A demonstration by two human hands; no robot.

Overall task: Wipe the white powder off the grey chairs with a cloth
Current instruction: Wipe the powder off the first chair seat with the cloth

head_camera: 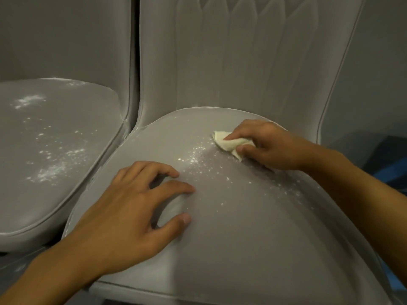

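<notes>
The right hand (271,146) is pinching a bunched cream cloth (229,145) between thumb and curled fingers, pressing it onto the seat of the right chair (253,238) near its back right edge. White powder (198,157) is lying scattered just left of the cloth, across the seat's middle and trailing toward the right edge. The left hand (132,208) is resting on the same seat near its front left edge, fingers spread wide and bent, fingertips touching the upholstery, holding nothing. The left chair (92,111), standing just beside, is carrying more powder in patches across its seat
</notes>
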